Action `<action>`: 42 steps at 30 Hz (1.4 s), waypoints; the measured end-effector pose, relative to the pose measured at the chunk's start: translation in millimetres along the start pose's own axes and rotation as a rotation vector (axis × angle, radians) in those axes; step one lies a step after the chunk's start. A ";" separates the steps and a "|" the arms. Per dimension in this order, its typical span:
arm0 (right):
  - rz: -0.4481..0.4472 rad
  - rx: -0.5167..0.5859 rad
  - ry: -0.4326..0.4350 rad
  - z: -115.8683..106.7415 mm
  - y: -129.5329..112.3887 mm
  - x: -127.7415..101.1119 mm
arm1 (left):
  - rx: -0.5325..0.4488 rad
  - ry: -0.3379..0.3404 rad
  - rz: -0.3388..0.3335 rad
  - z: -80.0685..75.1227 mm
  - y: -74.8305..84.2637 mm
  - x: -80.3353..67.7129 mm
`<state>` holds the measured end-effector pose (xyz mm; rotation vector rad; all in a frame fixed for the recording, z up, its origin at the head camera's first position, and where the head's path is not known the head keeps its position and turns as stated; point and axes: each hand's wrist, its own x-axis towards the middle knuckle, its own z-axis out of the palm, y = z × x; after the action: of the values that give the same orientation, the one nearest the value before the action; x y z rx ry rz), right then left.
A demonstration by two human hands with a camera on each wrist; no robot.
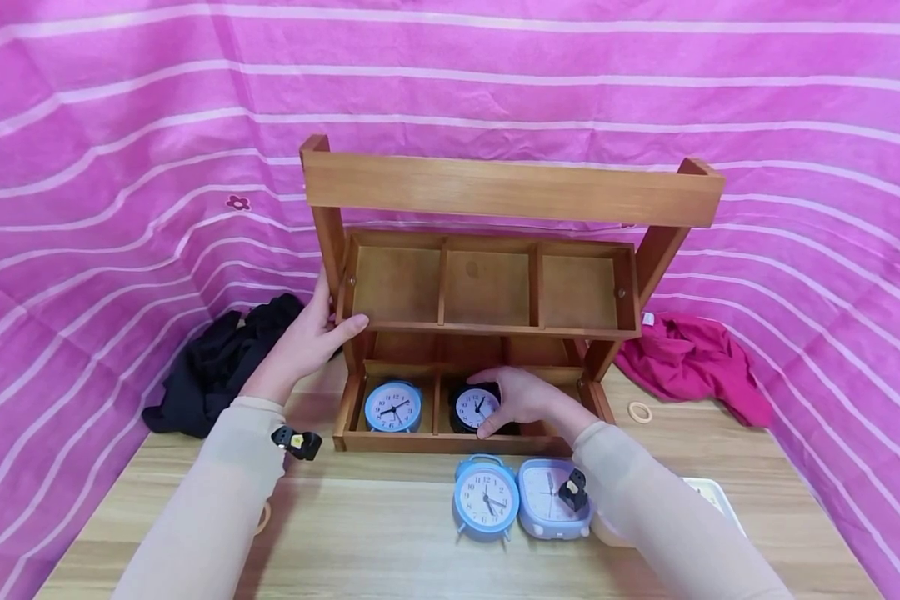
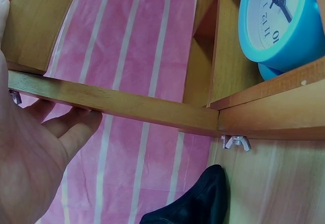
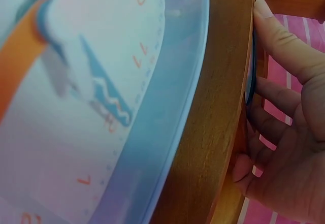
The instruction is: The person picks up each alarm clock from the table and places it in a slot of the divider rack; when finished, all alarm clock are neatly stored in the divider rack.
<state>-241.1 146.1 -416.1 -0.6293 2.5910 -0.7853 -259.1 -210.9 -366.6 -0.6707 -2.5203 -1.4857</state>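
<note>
A two-tier wooden shelf rack [image 1: 510, 187] stands on the table, each tier split into three compartments. My left hand [image 1: 307, 342] grips its left side, thumb on the upper tier's front corner and fingers behind the side post. In the lower middle compartment, my right hand [image 1: 523, 396] holds a black round alarm clock [image 1: 472, 407] around its right side. A light-blue round alarm clock [image 1: 392, 408] fills the lower left compartment. Before the rack stand another blue alarm clock [image 1: 486, 500] and a lavender-blue squarish clock [image 1: 543, 525], which looms close in the right wrist view.
Black cloth [image 1: 202, 375] lies left of the rack, and a crimson cloth [image 1: 693, 367] lies right. A wooden ring [image 1: 640, 412] rests near the crimson cloth. My right forearm partly covers a white-rimmed object [image 1: 720, 502]. Pink striped fabric [image 1: 450, 92] surrounds the table.
</note>
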 end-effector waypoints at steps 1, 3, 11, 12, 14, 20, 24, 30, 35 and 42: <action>0.002 0.000 0.000 -0.1 -0.1 -0.2 | -0.004 -0.002 0.001 -0.1 0.7 0.1; 0.004 0.001 0.001 -0.3 -0.2 -0.6 | -0.010 -0.004 0.002 -0.3 1.9 0.3; 0.009 0.003 0.001 -0.3 -1.0 -2.2 | -0.018 -0.008 -0.009 -0.4 0.8 0.1; 0.006 0.000 0.001 0.2 -1.1 -2.0 | -0.012 -0.007 -0.008 -0.4 -0.1 -0.3; 0.004 -0.010 0.002 -0.5 1.2 -4.1 | -0.002 -0.008 -0.004 2.0 -1.1 0.7; -0.021 -0.004 0.041 -7.9 1.1 -15.8 | 0.004 -0.016 -0.001 8.3 -1.6 1.9; -0.075 -0.019 0.075 -13.0 -9.8 -29.5 | 0.007 -0.019 -0.008 5.6 0.2 -0.1; -0.170 -0.114 0.104 -9.8 -24.2 -57.5 | 0.027 -0.008 0.008 1.3 2.4 1.4; -0.152 -0.170 0.100 2.4 -32.5 -84.4 | 0.023 -0.004 0.005 2.8 -0.5 2.6; -0.108 -0.232 0.096 32.2 -38.5 -105.4 | 0.040 0.006 -0.009 0.5 -0.9 -0.2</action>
<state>-126.6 157.1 -396.9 -0.8231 2.7808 -0.5623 -259.3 -210.9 -367.6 -0.6487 -2.5452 -1.4341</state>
